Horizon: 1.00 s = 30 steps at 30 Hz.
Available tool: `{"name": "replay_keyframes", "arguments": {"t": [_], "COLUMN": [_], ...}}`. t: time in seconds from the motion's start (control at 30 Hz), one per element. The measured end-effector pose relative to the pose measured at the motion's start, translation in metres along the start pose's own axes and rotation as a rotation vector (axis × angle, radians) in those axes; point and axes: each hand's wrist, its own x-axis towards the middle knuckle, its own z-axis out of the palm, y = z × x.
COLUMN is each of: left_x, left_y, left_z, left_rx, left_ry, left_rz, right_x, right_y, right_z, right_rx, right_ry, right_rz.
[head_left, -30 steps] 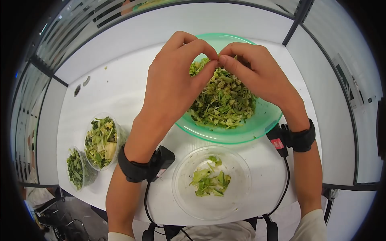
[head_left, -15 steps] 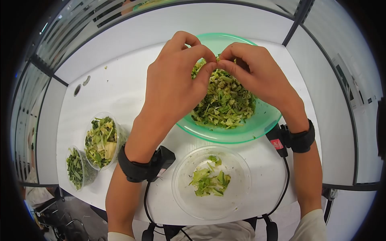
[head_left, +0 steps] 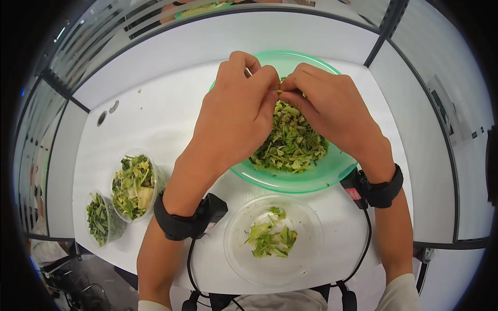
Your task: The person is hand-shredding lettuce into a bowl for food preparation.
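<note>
Two bare hands, left [head_left: 237,111] and right hand [head_left: 336,109], fingertips meeting above a bowl; thumb and fingers of each drawn into a narrow pinch, a small yellow-green piece [head_left: 280,92] held between them. One green bowl [head_left: 336,165], wide, translucent, standing on a white table [head_left: 155,122], its far rim behind the hands. One heap of chopped greens [head_left: 293,142], leaf and stem cut small, lying in the bowl below the fingers, partly covered by the left hand. One clear shallow dish [head_left: 239,259], round, set near the bowl on the person's side, between the forearms; in it, a few pale leafy scraps [head_left: 272,239]. Two clear tubs to the left of the left forearm, side by side: the larger tub [head_left: 155,179] filled with mixed leaves and pale chunks [head_left: 136,189], the smaller tub [head_left: 115,228] with darker green leaves [head_left: 97,218]. Two black wrist straps, left strap [head_left: 174,220] and right strap [head_left: 384,193], each carrying a black box, with cables [head_left: 190,264] running toward the person's body.
</note>
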Motion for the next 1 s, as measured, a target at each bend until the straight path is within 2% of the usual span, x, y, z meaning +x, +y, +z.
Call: {"name": "replay_keyframes", "arguments": {"t": [0.1, 0.2, 0.33, 0.6, 0.7, 0.83, 0.93, 1.0], "left_x": [-0.001, 0.0, -0.001, 0.004, 0.005, 0.003, 0.004, 0.005], "left_y": [0.002, 0.002, -0.006, -0.012, -0.018, -0.003, 0.0, 0.004], "left_z": [0.0, -0.008, -0.005, -0.012, -0.009, -0.005, -0.002, -0.003], "left_rx": [0.032, -0.052, -0.15, -0.432, -0.475, -0.335, -0.181, -0.145], "left_ry": [-0.021, -0.135, -0.088, -0.205, -0.204, 0.03, 0.133, 0.123], "left_rz": [0.002, -0.078, -0.055, -0.212, -0.249, -0.197, -0.02, 0.02], "right_x": [-0.001, 0.001, 0.002, 0.006, 0.004, 0.002, 0.0, 0.001], "right_y": [0.001, -0.001, -0.003, -0.007, -0.006, 0.0, 0.001, 0.003], "right_z": [0.003, 0.002, 0.002, 0.002, 0.002, -0.002, -0.002, -0.003], "right_rx": [-0.083, -0.129, -0.177, -0.125, -0.029, 0.261, 0.519, 0.635], "right_ry": [0.043, 0.06, 0.09, 0.185, 0.18, 0.111, 0.033, -0.014], "right_rz": [-0.088, -0.125, -0.169, -0.195, -0.106, 0.158, 0.311, 0.359]}}
